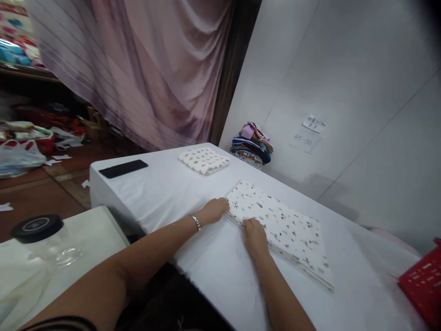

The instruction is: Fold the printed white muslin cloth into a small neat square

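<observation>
A white cloth with small grey patterns lies folded flat in a long rectangle on the white-covered table. At its left end, my left hand, with a bracelet at the wrist, has its fingers closed on the corner. My right hand grips the near edge, a little to the right, its fingers bent over the layers. Farther back on the table rests a smaller folded cloth with green patterns, touched by neither hand.
A black flat object lies at the table's left end. Folded fabrics are piled by the wall. A red basket stands at the right. A lidded clear jar is at the lower left, and a curtain hangs behind.
</observation>
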`<state>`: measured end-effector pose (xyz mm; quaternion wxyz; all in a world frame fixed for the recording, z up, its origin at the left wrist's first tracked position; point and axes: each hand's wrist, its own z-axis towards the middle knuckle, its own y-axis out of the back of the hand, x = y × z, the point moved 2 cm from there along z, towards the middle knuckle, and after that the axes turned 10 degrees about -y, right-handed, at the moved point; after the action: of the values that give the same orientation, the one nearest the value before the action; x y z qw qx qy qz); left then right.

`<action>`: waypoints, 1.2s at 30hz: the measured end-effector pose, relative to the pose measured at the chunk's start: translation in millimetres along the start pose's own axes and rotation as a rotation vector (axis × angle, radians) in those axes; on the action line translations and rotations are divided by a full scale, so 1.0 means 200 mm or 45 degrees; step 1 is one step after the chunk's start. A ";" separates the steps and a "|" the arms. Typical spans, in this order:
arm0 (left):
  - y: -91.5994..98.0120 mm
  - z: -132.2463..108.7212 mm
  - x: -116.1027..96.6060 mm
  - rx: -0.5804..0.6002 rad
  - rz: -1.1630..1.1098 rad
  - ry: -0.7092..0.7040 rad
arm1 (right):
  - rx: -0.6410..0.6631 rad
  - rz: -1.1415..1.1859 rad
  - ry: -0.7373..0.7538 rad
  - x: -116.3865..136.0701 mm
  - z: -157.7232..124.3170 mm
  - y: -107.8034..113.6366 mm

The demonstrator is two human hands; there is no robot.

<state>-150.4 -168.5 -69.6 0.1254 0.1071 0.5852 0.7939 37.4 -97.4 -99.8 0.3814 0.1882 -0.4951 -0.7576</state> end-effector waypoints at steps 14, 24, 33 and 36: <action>-0.03 -0.02 0.07 -0.027 0.157 -0.169 | 0.007 -0.175 0.029 0.03 0.03 -0.01; -0.05 -0.05 0.07 -0.095 0.128 -0.135 | 0.035 -0.169 0.031 0.04 0.03 -0.01; -0.02 -0.09 0.07 -0.128 -0.022 -0.190 | 0.124 -0.027 0.150 -0.01 0.01 0.03; 0.01 -0.07 0.08 -0.081 0.010 -0.242 | 0.160 -0.063 0.176 0.00 0.02 0.03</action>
<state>-170.7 -176.3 -71.4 0.1806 0.1802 0.5448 0.7988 36.9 -95.7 -92.1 0.3832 0.2758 -0.5095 -0.7194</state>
